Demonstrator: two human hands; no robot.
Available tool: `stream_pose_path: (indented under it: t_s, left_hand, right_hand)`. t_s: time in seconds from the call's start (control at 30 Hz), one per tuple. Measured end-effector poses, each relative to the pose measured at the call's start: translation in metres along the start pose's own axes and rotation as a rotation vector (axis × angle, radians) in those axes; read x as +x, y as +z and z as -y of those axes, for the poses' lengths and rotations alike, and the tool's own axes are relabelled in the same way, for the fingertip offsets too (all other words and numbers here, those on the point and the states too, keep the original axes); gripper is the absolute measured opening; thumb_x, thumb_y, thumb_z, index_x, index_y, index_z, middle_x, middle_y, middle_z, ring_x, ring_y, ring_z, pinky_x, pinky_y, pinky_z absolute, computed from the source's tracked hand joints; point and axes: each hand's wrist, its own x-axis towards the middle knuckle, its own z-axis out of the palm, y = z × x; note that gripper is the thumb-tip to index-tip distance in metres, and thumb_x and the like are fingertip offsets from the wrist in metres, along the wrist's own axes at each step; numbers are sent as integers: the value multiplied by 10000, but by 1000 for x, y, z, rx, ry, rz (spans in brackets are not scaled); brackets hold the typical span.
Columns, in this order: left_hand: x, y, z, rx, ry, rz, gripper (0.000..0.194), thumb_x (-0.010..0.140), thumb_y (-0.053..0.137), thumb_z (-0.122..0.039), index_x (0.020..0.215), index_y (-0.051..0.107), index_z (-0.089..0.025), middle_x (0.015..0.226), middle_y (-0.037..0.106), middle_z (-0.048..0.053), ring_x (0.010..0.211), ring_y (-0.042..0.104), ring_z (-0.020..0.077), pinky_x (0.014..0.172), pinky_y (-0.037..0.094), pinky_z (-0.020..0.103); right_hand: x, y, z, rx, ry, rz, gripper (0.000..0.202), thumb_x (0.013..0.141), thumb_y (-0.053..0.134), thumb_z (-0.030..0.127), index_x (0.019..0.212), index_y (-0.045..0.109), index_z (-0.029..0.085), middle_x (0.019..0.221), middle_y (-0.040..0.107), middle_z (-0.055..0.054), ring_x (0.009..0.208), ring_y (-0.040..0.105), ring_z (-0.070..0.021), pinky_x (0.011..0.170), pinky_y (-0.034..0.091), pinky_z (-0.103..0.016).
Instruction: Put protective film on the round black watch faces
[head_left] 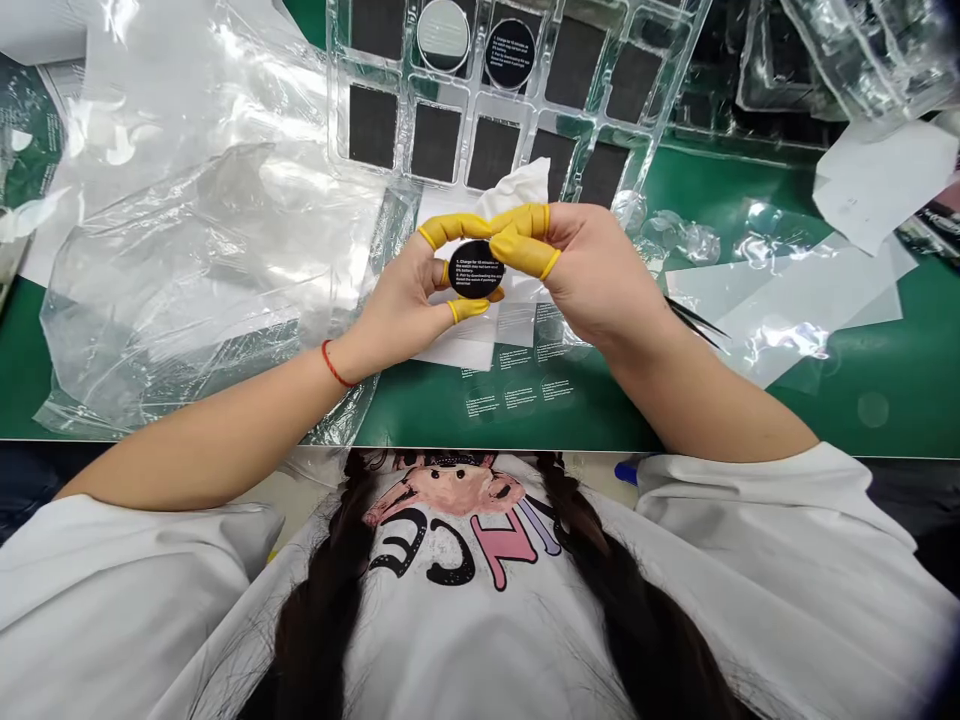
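Observation:
My left hand (409,300) grips a round black watch face (477,270) by its rim, between thumb and fingers. White lines of print, mentioning a watch and its battery, cover its front. With thumb and index finger pinched together, my right hand (577,255) holds the upper right edge of the same disc. Yellow finger cots cover several fingertips on both hands. Behind the fingers is a crumpled white wipe (529,183). Below the disc lie white paper (469,345) and a clear sheet of printed round film labels (517,390).
A clear plastic tray (465,95) with dark foam pockets stands at the back, holding two round pieces. Plastic bags (217,270) spread over the left. Dark tweezers (697,320) show beside my right forearm. Clear sheets (795,300) and more trays (795,60) lie on the right.

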Motion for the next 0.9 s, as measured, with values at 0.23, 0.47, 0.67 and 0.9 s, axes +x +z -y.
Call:
stream_pose_path:
  t_s: [0.23,0.47,0.67,0.9]
  left_hand:
    - [-2,1,2,75,29,-33,673,738,812,-453,1287,462,-281,1276,609,66,1012,742,235,893,611,396]
    - [-2,1,-1,72,4,-11,666,759,797,-440,1298,441,-277,1298,600,67,955,751,197,864,622,363]
    - [-2,0,0,72,10,-2,675,761,795,-449,1301,430,-276,1346,578,70,942,752,178,861,623,339]
    - [-3,1,1,67,19,-10,660,778,787,-408,1323,436,-287,1360,561,73,968,751,196,905,615,380]
  right_hand:
    - [2,0,-6,-32,-42,7,380,791,708,601,778,657,224,945,716,-35,956,650,-214,924,543,-403]
    - [3,-1,-9,-83,-77,-11,393,794,693,622,783,657,230,938,711,-37,976,657,-226,899,549,-403]
    - [4,0,-9,-97,-111,-21,421,770,694,660,781,653,241,908,706,-40,954,655,-229,895,546,-418]
    - [3,1,-7,-118,-117,-28,423,758,709,654,773,634,238,935,714,-34,960,651,-217,951,523,-401]
